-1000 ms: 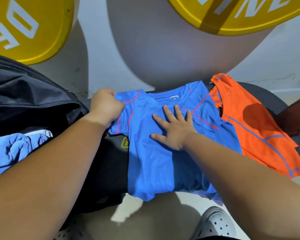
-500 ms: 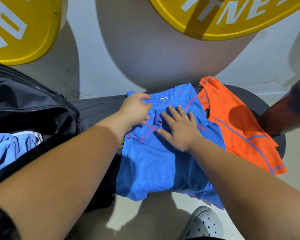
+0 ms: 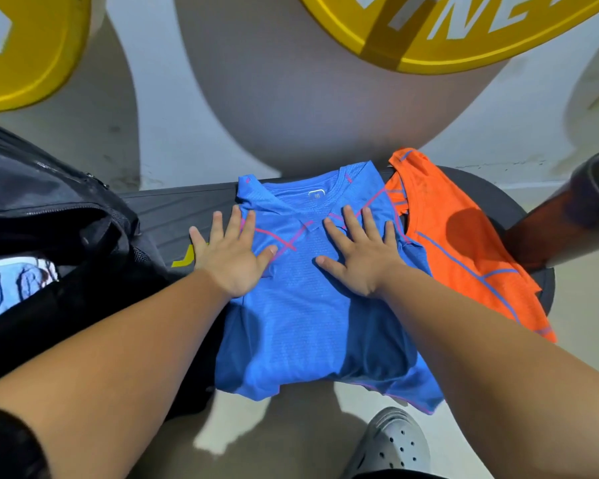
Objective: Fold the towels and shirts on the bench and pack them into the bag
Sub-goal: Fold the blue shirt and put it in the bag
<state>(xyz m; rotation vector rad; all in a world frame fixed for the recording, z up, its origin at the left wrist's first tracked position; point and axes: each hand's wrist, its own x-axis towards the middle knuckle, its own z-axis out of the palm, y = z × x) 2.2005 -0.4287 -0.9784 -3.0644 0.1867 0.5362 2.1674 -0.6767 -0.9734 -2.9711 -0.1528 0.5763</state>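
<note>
- Your left hand (image 3: 229,261) and right hand (image 3: 360,261) are both flat with fingers spread, holding nothing. They press on the chest of the blue shirt (image 3: 301,333); the left one sits half on the bench (image 3: 173,209).
- Blue shirt: mid-bench, sleeves look tucked in, hem hanging over the near edge. I'd call it half folded.
- Orange shirt (image 3: 464,243): just right of the blue one, edges touching, spread out, not folded yet.
- Bag (image 3: 49,202): black, open, at the bench's left end. There's light blue cloth (image 3: 4,288) inside, likely a towel already packed.
- Left to do, by my read: finish the blue fold, pack it, then fold and pack the orange.
- Bench is dark, ribbed padding.
- Room: pale wall behind, with a yellow disc (image 3: 464,32) bearing white letters and a second disc (image 3: 21,46) at upper left. Pale floor, grey clog (image 3: 395,444) below.
</note>
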